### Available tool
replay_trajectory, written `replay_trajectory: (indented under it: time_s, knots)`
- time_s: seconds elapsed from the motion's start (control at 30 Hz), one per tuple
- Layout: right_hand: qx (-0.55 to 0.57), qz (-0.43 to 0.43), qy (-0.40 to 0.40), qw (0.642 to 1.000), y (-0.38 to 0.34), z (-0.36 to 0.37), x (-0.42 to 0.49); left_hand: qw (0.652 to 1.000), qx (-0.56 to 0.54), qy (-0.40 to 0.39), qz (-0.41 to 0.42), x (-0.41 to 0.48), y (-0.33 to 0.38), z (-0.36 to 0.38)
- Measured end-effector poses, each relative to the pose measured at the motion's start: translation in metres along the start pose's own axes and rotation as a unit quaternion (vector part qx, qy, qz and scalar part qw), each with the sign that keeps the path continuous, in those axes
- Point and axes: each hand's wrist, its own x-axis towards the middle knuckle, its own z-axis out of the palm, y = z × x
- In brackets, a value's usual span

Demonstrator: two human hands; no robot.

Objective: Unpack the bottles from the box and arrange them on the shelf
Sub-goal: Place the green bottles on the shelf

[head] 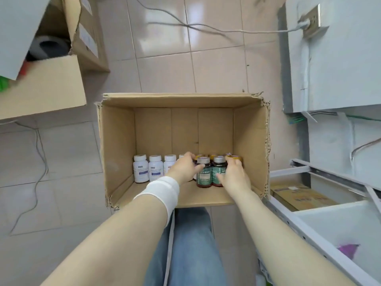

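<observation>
Lifting the dark bottles as one cluster could see a middle one squeezed out and dropped: they are clamped between the left grip and the right grip, low inside the box, beside white bottles.

Views: one only, head-worn, wide-angle.
Position: above and just behind the open cardboard box, over the person's own legs.
Direction: forward and steeply down, onto tiled floor.
Nearness: close; forearms fill the lower frame, left hand and right hand near centre around two dark bottles.
Edges: shelf at right, second box at upper left.
Shared ground: none, single view.
</observation>
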Motion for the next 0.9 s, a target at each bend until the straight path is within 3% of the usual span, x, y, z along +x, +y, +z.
replay_trajectory:
  time_s: [0.33,0.63,0.77,0.9]
  knots:
    - [-0.035,-0.022,0.003,0.999,0.002,0.017,0.017,0.993,-0.108,-0.004,-0.056,0.025,-0.004,0.016]
    - [-0.022,-0.031,0.006,0.999,0.002,0.017,0.021,0.961,-0.266,0.029,-0.066,0.025,-0.024,0.007]
    - [0.05,-0.024,0.033,0.998,0.007,0.018,0.017,0.952,-0.298,0.064,-0.036,0.015,-0.031,0.006]
    - [0.237,-0.012,0.057,0.97,0.014,0.011,0.003,0.93,-0.351,0.108,0.004,-0.007,-0.028,-0.005]
